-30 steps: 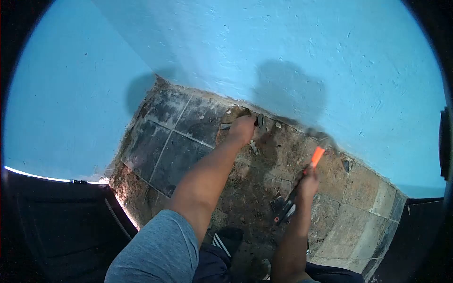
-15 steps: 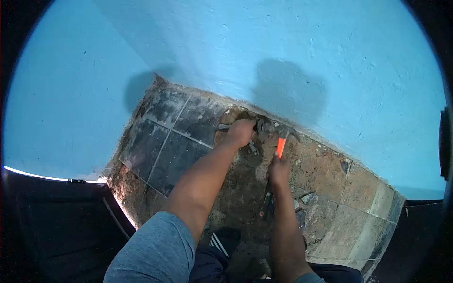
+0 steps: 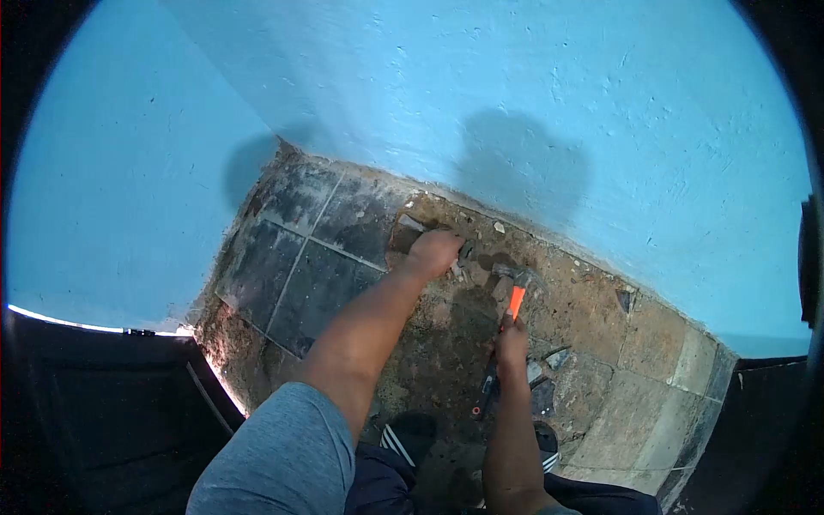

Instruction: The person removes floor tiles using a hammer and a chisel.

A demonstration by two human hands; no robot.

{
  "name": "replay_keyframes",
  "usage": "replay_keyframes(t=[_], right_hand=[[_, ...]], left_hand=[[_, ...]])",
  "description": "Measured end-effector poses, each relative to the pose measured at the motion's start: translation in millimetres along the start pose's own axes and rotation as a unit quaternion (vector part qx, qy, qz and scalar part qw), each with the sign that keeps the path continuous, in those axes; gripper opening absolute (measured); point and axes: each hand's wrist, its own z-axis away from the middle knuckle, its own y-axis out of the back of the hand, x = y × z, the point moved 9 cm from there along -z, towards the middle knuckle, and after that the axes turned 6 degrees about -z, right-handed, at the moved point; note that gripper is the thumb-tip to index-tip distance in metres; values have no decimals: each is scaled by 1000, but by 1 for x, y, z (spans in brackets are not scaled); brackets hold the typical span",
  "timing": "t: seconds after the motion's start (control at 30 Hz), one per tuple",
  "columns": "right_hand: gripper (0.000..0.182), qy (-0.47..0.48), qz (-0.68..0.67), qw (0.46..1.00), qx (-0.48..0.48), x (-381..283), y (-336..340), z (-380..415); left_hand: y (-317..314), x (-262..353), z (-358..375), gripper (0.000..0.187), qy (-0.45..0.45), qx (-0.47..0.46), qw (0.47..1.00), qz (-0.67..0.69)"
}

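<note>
My left hand (image 3: pixel 435 251) is closed in a fist low over the broken floor, beside the edge of the dark tiles (image 3: pixel 330 270). A dark end of what looks like a chisel (image 3: pixel 466 251) sticks out on its right side; the rest is mostly hidden by the fingers. My right hand (image 3: pixel 512 343) is wrapped around the handle of a claw hammer (image 3: pixel 518 300), orange near the head and black lower down. The hammer head is apart from the chisel, to its right and nearer to me. A grey, flat piece (image 3: pixel 412 223) shows just beyond my left hand.
A blue wall (image 3: pixel 386 94) rises behind the floor's far edge. Broken tile pieces (image 3: pixel 542 396) lie right of my right wrist, and a small pale chip (image 3: pixel 499 227) near the wall. My shoes (image 3: pixel 410 438) stand close below. A dark door panel (image 3: pixel 112 403) is at the left.
The hammer and my right hand have drawn back toward me, away from the left fist. My left hand has shifted slightly nearer to me.
</note>
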Motion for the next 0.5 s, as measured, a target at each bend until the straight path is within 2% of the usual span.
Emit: replay_keyframes(t=[0.03, 0.1, 0.17, 0.27, 0.37, 0.5], right_hand=[[35, 27, 29, 999, 10, -3, 4, -5], [34, -5, -32, 999, -1, -7, 8, -9], [34, -19, -88, 996, 1, -37, 11, 5], [34, 61, -133, 988, 52, -71, 38, 2], [36, 222, -210, 942, 143, -139, 62, 26], [40, 311, -349, 843, 267, -172, 65, 52]], left_hand=[[5, -4, 1, 39, 12, 13, 1000, 14], [16, -9, 1, 29, 34, 37, 998, 43], [25, -8, 0, 32, 38, 29, 997, 56], [25, -13, -8, 38, 41, 41, 996, 72], [26, -17, -13, 41, 45, 67, 993, 81], [35, -21, -11, 39, 67, 47, 992, 95]])
